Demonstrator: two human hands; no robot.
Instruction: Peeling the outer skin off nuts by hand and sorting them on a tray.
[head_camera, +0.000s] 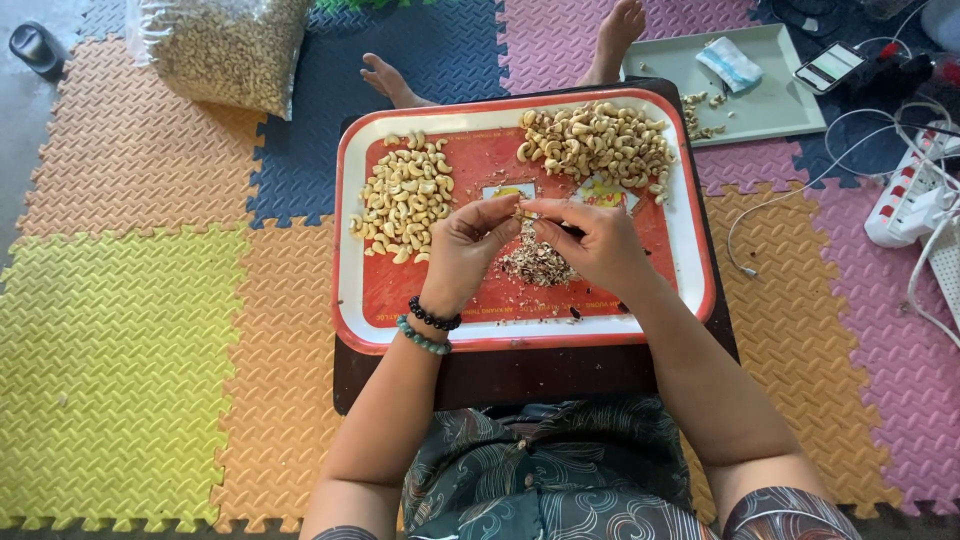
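Nearest the sitter: left hand (462, 250) and right hand (592, 243), fingertips pinched together on one cashew (522, 208) above the heap of skins (536, 262); nut equally near both.
Red tray (352, 290): pale nuts (405, 195) left, browner pile (597, 140) right.
Beyond: clear sack of nuts (225, 45), far left; grey tray (775, 100) holding a small pale-blue packet (732, 62), far right.

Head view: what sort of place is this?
Probably a home floor used as a work spot. Coloured foam mats cover the ground, a bare foot rests by the red tray of cashew nuts, and a power strip lies nearby.
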